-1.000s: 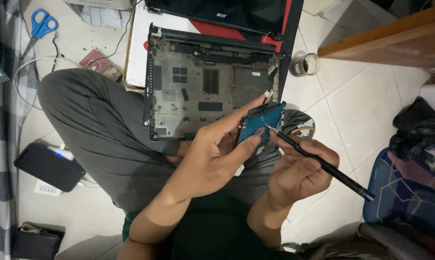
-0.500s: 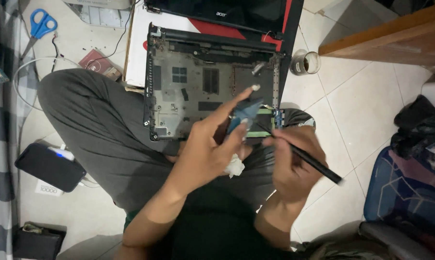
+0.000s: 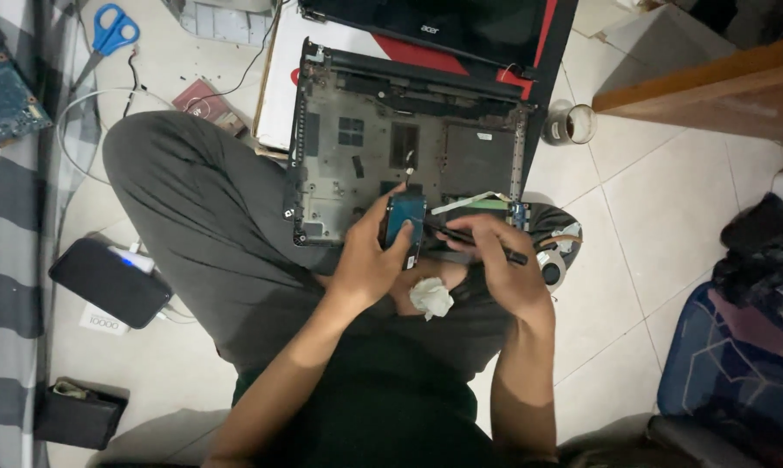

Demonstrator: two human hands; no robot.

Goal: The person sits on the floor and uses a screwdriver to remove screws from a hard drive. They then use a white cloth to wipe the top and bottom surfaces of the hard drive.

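Here a small blue-faced drive (image 3: 404, 224), a flat rectangular part, stands on edge over the near rim of the opened laptop base (image 3: 391, 156), which rests across the person's lap. The left hand (image 3: 370, 264) is closed around it, thumb on the blue face and fingers curled behind, the forearm rising from the lower left. Just beside it, the right hand (image 3: 500, 260) grips a thin black tool (image 3: 482, 244) like a pen, its tip pointing at the drive, wrist bent inward. A crumpled white tissue (image 3: 430, 296) lies on the lap between the wrists. Farther out, a roll of tape (image 3: 570, 125) and blue-handled scissors (image 3: 110, 28) sit on the tiled floor (image 3: 652, 225).
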